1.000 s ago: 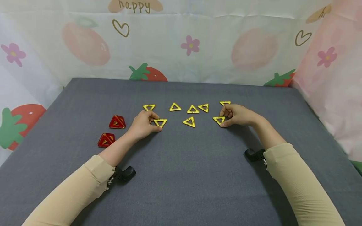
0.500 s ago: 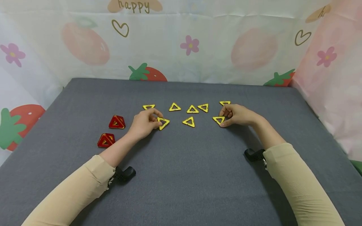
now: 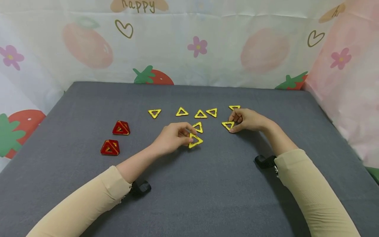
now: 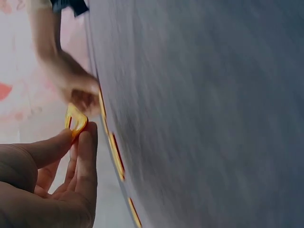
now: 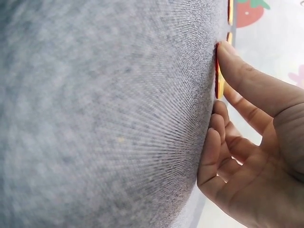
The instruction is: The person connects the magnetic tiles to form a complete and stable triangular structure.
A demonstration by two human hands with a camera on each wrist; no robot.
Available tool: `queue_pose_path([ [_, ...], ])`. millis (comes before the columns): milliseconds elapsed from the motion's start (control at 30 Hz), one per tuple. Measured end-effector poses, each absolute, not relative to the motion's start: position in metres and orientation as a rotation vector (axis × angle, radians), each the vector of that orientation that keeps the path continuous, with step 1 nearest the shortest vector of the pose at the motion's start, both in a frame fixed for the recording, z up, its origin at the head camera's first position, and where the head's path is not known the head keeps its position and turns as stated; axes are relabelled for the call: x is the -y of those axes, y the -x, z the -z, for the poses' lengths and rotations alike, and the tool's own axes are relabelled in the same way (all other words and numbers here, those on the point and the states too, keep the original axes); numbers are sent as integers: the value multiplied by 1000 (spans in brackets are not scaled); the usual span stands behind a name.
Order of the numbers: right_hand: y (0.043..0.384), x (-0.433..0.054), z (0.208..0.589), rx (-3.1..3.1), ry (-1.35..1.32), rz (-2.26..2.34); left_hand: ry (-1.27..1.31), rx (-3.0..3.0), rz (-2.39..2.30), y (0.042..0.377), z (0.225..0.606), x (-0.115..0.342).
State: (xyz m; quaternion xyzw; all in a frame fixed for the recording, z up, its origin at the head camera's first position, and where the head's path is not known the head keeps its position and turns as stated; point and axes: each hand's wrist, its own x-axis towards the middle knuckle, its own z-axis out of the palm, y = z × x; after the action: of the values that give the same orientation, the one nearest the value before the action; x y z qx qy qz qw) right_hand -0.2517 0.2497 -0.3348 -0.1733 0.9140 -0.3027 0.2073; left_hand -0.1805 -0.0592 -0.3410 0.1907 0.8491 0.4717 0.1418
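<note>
Glossy plast. triangles (image 3: pixel 196 144), matt cloth (image 3: pixel 189 197)

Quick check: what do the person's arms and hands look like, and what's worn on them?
The left hand and right hand are bare, with no gloves. The left sleeve and right sleeve are plain beige, ending on the forearms. A black, curved attachment shows by the left cuff, and a matching one by the right.

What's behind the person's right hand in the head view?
Just beyond the right hand, a yellow triangle lies on the gray cloth, its far edge showing. Its near corner is covered by the hand, so that part can't be seen there.
</note>
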Motion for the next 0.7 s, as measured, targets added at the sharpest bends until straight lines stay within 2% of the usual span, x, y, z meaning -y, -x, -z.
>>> queue_pose_path([
  [333, 252, -248, 334, -2541, 485, 847, -605, -2324, -1267, 164, 343, 29],
  [700, 252, -250, 336, -2543, 476, 846, -675, -2267, -1165, 163, 348, 25],
])
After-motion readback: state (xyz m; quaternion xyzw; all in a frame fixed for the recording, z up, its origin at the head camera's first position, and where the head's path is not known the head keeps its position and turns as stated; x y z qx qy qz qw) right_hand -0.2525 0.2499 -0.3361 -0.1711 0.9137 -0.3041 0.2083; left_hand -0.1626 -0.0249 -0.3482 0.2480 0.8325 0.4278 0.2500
